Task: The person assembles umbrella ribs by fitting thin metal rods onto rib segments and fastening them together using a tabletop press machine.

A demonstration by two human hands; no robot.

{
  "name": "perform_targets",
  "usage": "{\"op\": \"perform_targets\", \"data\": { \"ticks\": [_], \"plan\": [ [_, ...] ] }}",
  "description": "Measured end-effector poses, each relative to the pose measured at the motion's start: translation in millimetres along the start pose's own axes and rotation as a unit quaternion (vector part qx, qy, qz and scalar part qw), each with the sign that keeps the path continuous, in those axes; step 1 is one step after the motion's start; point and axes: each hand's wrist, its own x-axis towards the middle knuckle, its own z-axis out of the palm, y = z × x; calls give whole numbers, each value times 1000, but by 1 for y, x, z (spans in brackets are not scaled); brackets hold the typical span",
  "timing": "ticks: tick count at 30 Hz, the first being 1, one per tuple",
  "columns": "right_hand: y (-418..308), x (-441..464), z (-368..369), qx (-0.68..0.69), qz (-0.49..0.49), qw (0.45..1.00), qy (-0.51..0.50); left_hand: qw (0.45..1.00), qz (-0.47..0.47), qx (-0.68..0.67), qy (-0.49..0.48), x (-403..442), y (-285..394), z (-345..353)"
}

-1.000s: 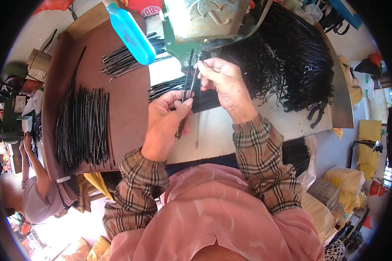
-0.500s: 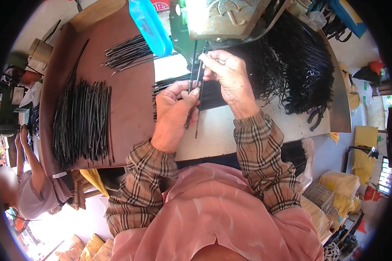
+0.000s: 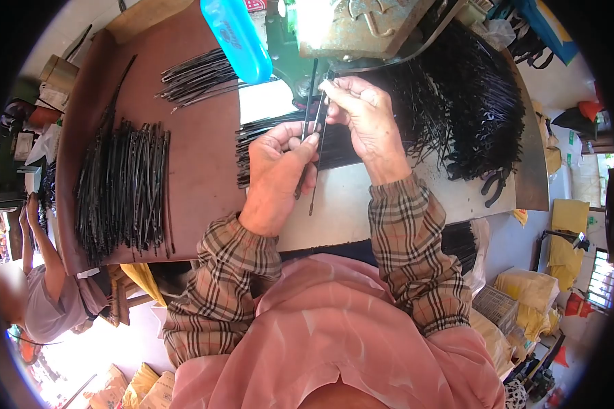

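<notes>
Grips slim, glossy black rods [image 3: 313,200] in the left hand [image 3: 278,174], pinches one's top in the right hand [image 3: 370,121] (rust-mottled, embossed metal housing [image 3: 358,31] just beyond)

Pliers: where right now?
Head view, person's right side: the pliers lie on the pale tabletop, just on the near side of the big heap of thin black pieces, handles toward the person.

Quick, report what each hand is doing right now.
Left hand: closed, holding thin black rods between thumb and fingers.
Right hand: closed, fingertips pinching one rod near its upper end.
</notes>
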Motion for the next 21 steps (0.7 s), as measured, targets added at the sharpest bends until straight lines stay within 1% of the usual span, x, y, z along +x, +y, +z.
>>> {"op": "perform_targets", "data": {
  "ticks": [1, 4, 7, 10, 21],
  "plan": [
    [0, 1, -1, 8, 1, 1000, -1, 1000, -2, 2, 0, 0, -1, 0],
    [1, 5, -5, 13, 23, 1000, -7, 996, -42, -72, -15, 0, 0, 2],
    [-3, 5, -7, 2, 26, 999, -29, 992, -94, -88, -14, -2, 11, 8],
    [-4, 4, -7, -1, 25, 999, -40, 989, -94, -112, -24, -3, 15, 9],
    [-4, 3, -7, 3, 24, 998, -54, 990, -96, -102, -19, -6, 17, 14]
  ]
}}
